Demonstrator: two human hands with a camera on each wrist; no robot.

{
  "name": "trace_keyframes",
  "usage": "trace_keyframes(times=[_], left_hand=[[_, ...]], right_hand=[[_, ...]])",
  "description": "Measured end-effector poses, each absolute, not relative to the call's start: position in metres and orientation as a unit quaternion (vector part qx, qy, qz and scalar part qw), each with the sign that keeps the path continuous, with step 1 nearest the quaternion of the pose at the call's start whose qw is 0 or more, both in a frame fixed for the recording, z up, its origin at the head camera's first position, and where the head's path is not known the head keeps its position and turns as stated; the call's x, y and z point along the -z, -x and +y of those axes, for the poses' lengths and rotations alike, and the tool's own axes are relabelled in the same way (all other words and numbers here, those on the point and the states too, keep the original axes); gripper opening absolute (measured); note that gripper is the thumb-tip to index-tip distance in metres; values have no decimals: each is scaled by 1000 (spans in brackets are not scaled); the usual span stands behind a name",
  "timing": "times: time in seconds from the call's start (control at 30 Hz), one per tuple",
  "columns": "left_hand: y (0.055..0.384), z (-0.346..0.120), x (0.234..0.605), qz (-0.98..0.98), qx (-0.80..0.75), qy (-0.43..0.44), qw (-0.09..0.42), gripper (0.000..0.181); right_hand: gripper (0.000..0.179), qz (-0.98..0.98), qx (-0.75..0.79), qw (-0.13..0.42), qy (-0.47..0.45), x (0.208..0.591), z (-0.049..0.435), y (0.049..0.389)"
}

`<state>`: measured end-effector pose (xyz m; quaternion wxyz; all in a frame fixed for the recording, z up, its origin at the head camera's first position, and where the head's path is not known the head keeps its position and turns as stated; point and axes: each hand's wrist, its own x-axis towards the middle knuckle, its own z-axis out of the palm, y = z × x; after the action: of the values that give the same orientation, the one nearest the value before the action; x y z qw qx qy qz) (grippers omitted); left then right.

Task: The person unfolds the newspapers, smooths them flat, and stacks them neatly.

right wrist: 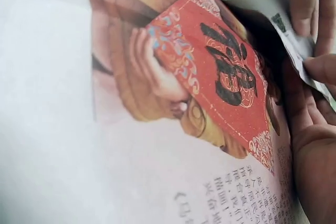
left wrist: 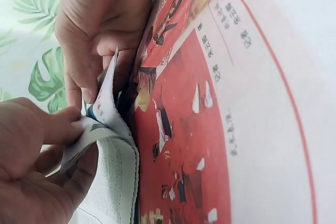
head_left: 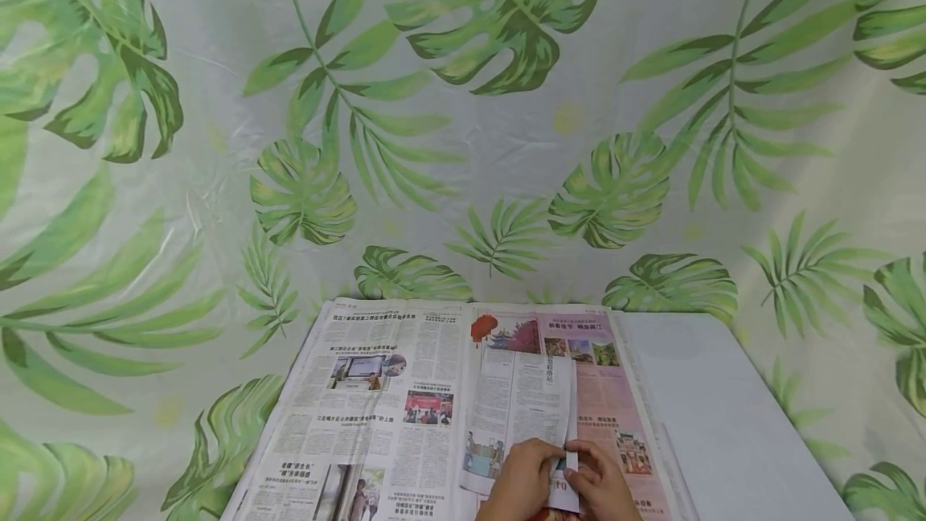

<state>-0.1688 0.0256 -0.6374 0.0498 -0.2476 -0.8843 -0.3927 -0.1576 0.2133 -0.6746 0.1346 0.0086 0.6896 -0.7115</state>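
Note:
A folded newspaper sheet (head_left: 531, 400) lies on the right-hand page of a larger spread newspaper (head_left: 376, 416). At its lower right part, my left hand (head_left: 522, 474) pinches the paper between thumb and fingers. Close beside it, my right hand (head_left: 600, 479) pinches the sheet's right edge, where a narrow white strip (head_left: 571, 469) is turned up. The left wrist view shows the paper layers (left wrist: 107, 124) bent upward between the two hands. In the right wrist view, the raised paper edge (right wrist: 286, 35) runs between my right thumb and fingers.
Under the hands, the spread newspaper bears red pictures (left wrist: 184, 145) and a red diamond print (right wrist: 210, 66). A white board or tabletop (head_left: 723, 416) extends to the right of it. A leaf-patterned sheet (head_left: 492, 143) hangs behind and around the table.

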Motion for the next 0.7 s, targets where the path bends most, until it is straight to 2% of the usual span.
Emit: trace_keyframes(times=[0.1, 0.27, 0.7], left_hand=[[169, 24, 637, -882, 399, 250, 16, 26], [169, 22, 633, -883, 395, 252, -20, 28], [167, 21, 626, -895, 367, 252, 20, 30]], right_hand=[[58, 693, 703, 156, -14, 675, 214, 156], [61, 707, 688, 161, -22, 673, 215, 156], [63, 732, 665, 151, 2, 665, 215, 157]])
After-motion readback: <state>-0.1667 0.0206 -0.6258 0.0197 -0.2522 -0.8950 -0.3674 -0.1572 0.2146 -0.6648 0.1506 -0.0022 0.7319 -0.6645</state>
